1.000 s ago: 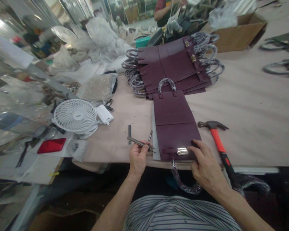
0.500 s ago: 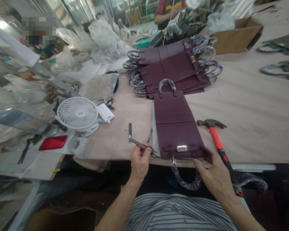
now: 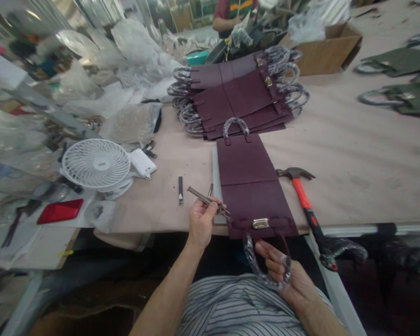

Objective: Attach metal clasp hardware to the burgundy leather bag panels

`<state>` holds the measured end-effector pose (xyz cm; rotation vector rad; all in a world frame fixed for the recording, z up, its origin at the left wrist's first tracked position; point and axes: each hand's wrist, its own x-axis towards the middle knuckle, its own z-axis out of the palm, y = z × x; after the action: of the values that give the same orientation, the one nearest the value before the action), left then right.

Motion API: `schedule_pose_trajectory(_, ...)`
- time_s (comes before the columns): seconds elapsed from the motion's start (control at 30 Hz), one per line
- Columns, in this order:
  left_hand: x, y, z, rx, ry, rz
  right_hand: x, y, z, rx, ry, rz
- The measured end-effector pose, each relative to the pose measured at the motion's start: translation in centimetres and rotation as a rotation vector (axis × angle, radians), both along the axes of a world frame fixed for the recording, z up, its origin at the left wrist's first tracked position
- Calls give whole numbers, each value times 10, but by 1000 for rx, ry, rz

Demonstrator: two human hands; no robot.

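Note:
In my left hand (image 3: 202, 221) is a slim metal punch (image 3: 200, 195), its pronged tip beside the left edge of a burgundy leather bag panel (image 3: 254, 196). A second short metal rod (image 3: 210, 189) shows behind that hand. The panel's lower edge juts past the table's front, with a gold clasp (image 3: 260, 223) on a strap near it. My right hand (image 3: 289, 280) is closed around the plastic-wrapped lower handle (image 3: 252, 261), its fingers reaching through the loop beneath the panel. Under the panel's left side a pale slab (image 3: 215, 170) peeks out.
To the right lies a claw hammer (image 3: 303, 193), its grip past the table edge. A stack of burgundy panels (image 3: 231, 98) is behind. A small flat blade (image 3: 181, 191), a white fan (image 3: 96, 163) and a red phone-like object (image 3: 60, 211) are leftward. A co-worker (image 3: 233, 18) stands beyond.
My right hand has left the panel's lower right corner and gone down to the lower handle. The panel has shifted slightly towards me. My left hand still grips the punch.

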<state>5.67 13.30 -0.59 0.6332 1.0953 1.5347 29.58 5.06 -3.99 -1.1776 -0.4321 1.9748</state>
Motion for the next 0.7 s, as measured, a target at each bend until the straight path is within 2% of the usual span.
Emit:
schedule_pose_trajectory(0.1,11,9,0,18,10,-81,-20,5,3,53,108,110)
schedule_pose_trajectory(0.2,18,13,-2,10,13,-116,-40,22,12,238,115,254)
schedule_pose_trajectory(0.27,20,13,-3,-1,-21,-99,-57,31,20,302,25,153)
schedule_pose_trajectory(0.33,21,12,-3,-15,-65,-64,-74,36,28,277,-96,-50)
schedule_pose_trajectory(0.37,21,12,-3,-23,-84,-46,-81,36,32,240,-131,-106)
schedule_pose_trajectory(0.47,21,12,0,-43,-122,-11,-94,34,36,101,-105,-91)
schedule_pose_trajectory(0.57,20,13,4,-50,-128,-7,-96,32,36,2,-57,-103)
schedule_pose_trajectory(0.7,13,15,13,-18,-50,-47,-93,32,37,45,-61,-165)
